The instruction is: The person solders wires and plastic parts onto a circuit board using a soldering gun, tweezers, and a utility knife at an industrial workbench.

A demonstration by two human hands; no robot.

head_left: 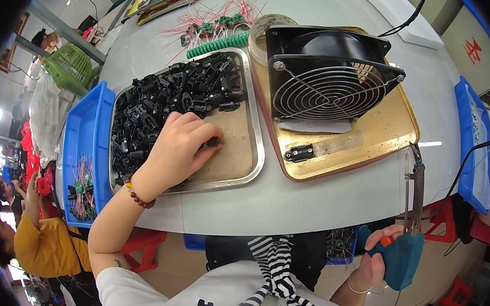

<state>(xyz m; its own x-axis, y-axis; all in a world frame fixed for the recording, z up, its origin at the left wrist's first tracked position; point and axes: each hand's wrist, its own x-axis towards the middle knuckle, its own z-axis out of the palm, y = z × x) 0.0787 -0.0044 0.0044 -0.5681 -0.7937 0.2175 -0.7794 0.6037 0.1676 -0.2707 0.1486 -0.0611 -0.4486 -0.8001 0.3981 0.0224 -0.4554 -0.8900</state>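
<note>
My left hand point(182, 145) is over the metal tray point(249, 170) and pinches a small black plastic part point(213, 142) between thumb and fingers. A large heap of similar black parts point(169, 92) fills the left and far side of that tray. My right hand point(371, 266) grips a teal soldering gun point(404, 260) with an orange trigger, low at the right beyond the table's edge. Its tip points up, close to the corner of a gold tray point(372, 143). One black part point(298, 152) lies alone in the near left corner of the gold tray.
A black fan point(331, 79) with a wire grille stands on the gold tray, a round tub point(259, 45) beside it. Green boards with red-and-white wires point(220, 24) lie behind. Blue bins point(93, 141) flank the table; a person in yellow point(42, 246) is at left.
</note>
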